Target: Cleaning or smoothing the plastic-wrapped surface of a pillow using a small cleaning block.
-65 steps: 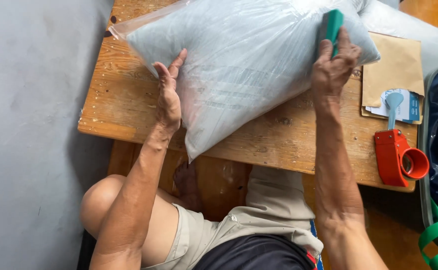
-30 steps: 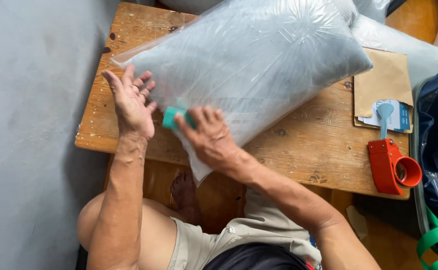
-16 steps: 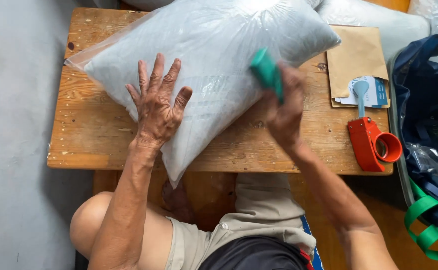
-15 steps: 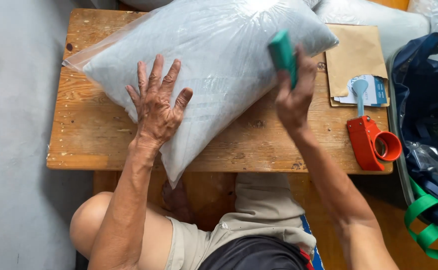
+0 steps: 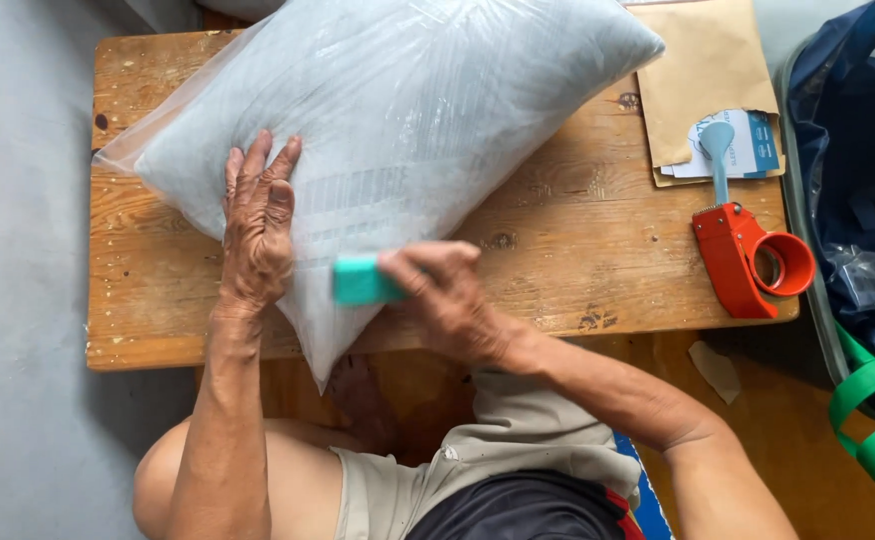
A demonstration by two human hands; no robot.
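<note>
A small teal block is pinched in the fingers of the right hand, thumb side and fingertips clamped on its right end, so only the left part of the block is seen. It's a bit blurred, so what kind of tool it is can't be made out. The block is pressed against the near edge of a big plastic-wrapped pillow, close to its near corner.

The left hand is laid flat on the pillow just left of the block, fingers stretched out and pointed toward the far side, nothing gripped, just palm-down on the plastic.

The pillow is laid diagonally across a worn wooden bench, with its near corner hung over the bench's near edge and its far right end up by the far right corner.

To the right, well apart from both hands, a red tape dispenser is parked on the bench near its right edge. Just beyond it a brown envelope is seen with a small blue-and-white card on top, the dispenser's pale handle lying across the card. Off the right side, a dark blue bag with green straps is sat on the floor.
</note>
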